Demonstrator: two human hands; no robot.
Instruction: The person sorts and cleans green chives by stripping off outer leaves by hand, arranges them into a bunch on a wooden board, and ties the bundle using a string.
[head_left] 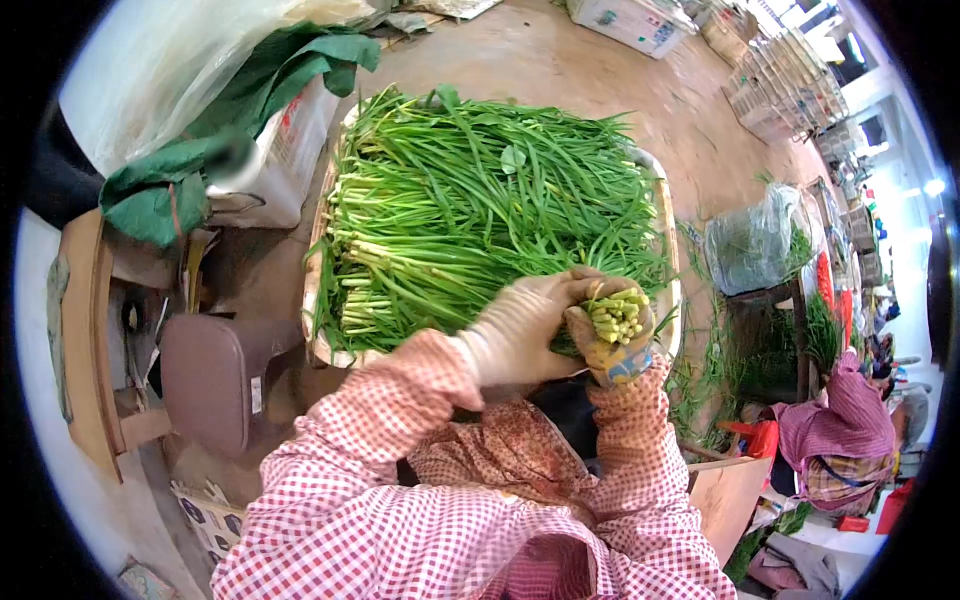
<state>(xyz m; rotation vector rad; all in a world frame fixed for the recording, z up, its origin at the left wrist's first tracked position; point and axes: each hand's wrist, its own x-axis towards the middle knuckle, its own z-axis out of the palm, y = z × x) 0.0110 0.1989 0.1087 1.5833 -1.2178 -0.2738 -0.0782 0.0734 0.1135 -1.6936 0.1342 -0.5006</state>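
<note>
Both my hands are in worn work gloves and meet over the near right part of a basket. My right hand is closed around a bunch of garlic chives, its pale stem ends pointing up toward me. From the left, my left hand wraps its fingers against the same bunch; its palm side is hidden. Below them stands a pale-rimmed basket heaped with more chives, stems mostly to the left and green leaves to the right.
A brown chair stands at left, near a green cloth. On the right are a clear plastic bag, loose greens on the floor, and a person in a checked top. Stacked crates stand at the far right.
</note>
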